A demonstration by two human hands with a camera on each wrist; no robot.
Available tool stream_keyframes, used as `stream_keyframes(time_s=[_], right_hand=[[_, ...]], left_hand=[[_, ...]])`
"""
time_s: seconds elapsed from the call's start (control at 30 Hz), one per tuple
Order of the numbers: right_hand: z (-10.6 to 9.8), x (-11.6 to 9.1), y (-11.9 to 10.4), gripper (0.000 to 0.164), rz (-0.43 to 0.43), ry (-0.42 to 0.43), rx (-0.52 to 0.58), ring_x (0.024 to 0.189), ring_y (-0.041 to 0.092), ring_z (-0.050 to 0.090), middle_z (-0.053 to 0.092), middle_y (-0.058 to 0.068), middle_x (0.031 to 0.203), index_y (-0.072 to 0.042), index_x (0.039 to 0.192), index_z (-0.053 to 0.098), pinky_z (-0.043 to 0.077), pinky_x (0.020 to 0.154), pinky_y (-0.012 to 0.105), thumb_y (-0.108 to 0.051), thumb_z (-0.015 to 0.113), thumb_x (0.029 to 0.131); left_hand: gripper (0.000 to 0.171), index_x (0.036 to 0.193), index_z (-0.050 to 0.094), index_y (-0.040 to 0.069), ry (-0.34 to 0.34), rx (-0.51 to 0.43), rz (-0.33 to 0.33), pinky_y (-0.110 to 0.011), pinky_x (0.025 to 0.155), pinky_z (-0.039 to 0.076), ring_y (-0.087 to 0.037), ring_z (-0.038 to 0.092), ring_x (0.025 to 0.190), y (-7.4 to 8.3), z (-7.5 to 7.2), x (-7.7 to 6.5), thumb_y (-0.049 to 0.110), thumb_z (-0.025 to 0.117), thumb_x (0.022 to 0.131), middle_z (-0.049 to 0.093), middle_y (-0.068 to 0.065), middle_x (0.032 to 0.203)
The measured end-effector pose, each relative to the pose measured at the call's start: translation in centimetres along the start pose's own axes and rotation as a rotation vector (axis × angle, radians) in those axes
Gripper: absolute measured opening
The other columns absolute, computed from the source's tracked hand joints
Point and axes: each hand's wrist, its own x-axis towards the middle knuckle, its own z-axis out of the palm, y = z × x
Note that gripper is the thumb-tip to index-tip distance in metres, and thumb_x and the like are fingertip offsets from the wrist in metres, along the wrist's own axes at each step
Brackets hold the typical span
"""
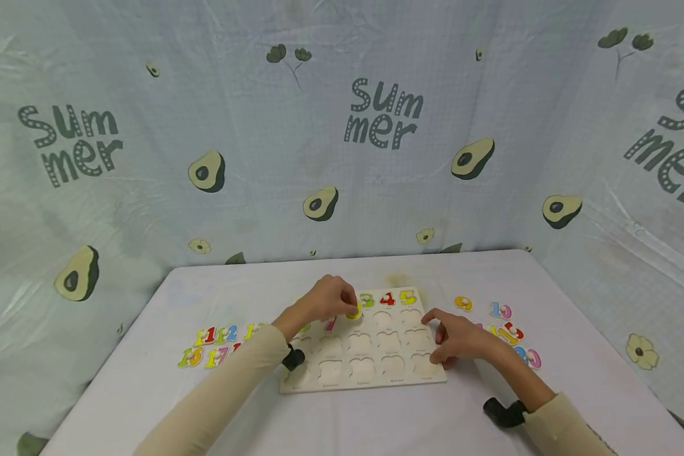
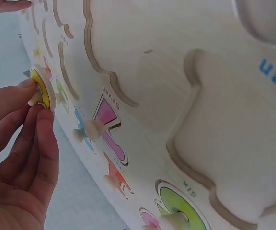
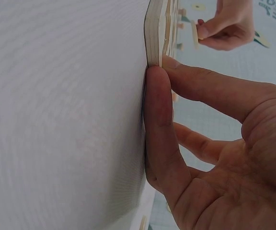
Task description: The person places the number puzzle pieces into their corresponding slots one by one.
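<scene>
My left hand (image 1: 327,299) is over the upper part of a wooden number puzzle board (image 1: 373,342). Its thumb and fingers pinch a yellow number piece (image 2: 43,88) by the small knob, tilted and held off the board; which number it is cannot be made out. Along the board's right edge, my right hand (image 1: 458,339) grips the wood between thumb and finger, as the right wrist view shows. Seated in the top rows are a green 3 (image 1: 367,300), a red 4 (image 1: 387,299), a yellow 5 (image 1: 408,297) and a pink 7 (image 2: 108,125). Lower recesses are bare.
Left of the board lie several loose number pieces, among them an 11 (image 1: 206,335), a 12 (image 1: 226,334) and a 16 (image 1: 190,357). To the right are an orange 9 (image 1: 463,303), a 10 (image 1: 500,310) and others. A patterned curtain (image 1: 376,209) hangs behind the table.
</scene>
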Motion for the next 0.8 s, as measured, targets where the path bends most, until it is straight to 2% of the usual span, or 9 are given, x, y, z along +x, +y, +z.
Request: stream_keyframes(time_s=[0.33,0.5,0.8], right_hand=[[0.18,-0.12,0.04,0.069,0.01,-0.001,0.017,0.061,0.02,0.059,0.051,0.008,0.086,-0.014,0.129,0.048,0.053,0.06,0.031,-0.013,0.083,0.07],[0.16,-0.17,0.02,0.068,0.007,0.001,0.015,0.061,0.019,0.059,0.051,0.008,0.085,-0.014,0.129,0.048,0.053,0.059,0.031,-0.013,0.083,0.07],[-0.04,-0.1,-0.21,0.068,-0.001,-0.01,0.019,0.062,0.019,0.059,0.051,0.008,0.085,-0.013,0.13,0.048,0.052,0.06,0.032,-0.013,0.083,0.071]], left_hand=[[0.006,0.079,0.073,0.019,-0.05,0.043,0.034,-0.023,0.067,0.047,-0.007,0.056,0.069,0.2,0.32,0.28,0.022,0.075,0.083,0.067,0.009,0.074],[0.008,0.076,0.072,0.018,-0.053,0.058,0.031,-0.023,0.066,0.046,-0.006,0.056,0.068,0.12,0.65,0.38,0.023,0.077,0.081,0.067,0.009,0.072],[0.008,0.076,0.073,0.017,-0.061,0.098,0.074,-0.022,0.066,0.046,-0.004,0.057,0.068,-0.09,0.89,0.23,0.022,0.077,0.08,0.07,0.008,0.073]])
